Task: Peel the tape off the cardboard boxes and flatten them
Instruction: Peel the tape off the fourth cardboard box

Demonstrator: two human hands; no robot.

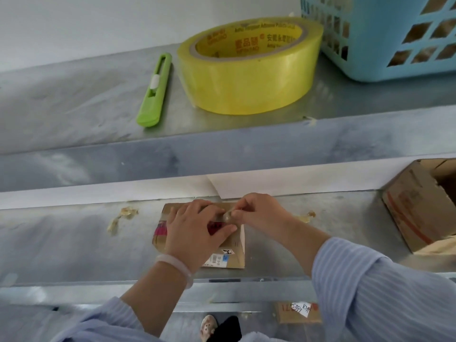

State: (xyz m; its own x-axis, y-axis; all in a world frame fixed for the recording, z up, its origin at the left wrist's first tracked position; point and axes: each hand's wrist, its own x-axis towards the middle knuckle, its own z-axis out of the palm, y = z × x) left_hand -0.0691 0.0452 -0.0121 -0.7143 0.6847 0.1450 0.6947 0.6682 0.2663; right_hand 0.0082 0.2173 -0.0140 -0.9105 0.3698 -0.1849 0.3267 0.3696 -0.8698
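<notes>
Left hand [195,228] lies flat, unclenched, pinning the box [232,255]. Right hand [259,213] pinches tape [228,214] beside it. Peel low and slow, away from the left grip.

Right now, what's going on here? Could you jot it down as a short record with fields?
activity: peeling tape off a small cardboard box
left hand: pressed flat on the box, holding it down
right hand: pinching a strip of tape at the box's top
work surface: lower metal shelf
upper shelf items: yellow tape roll, green utility knife, blue basket
nearby: open cardboard box at right; tape scraps left of the small box
</notes>
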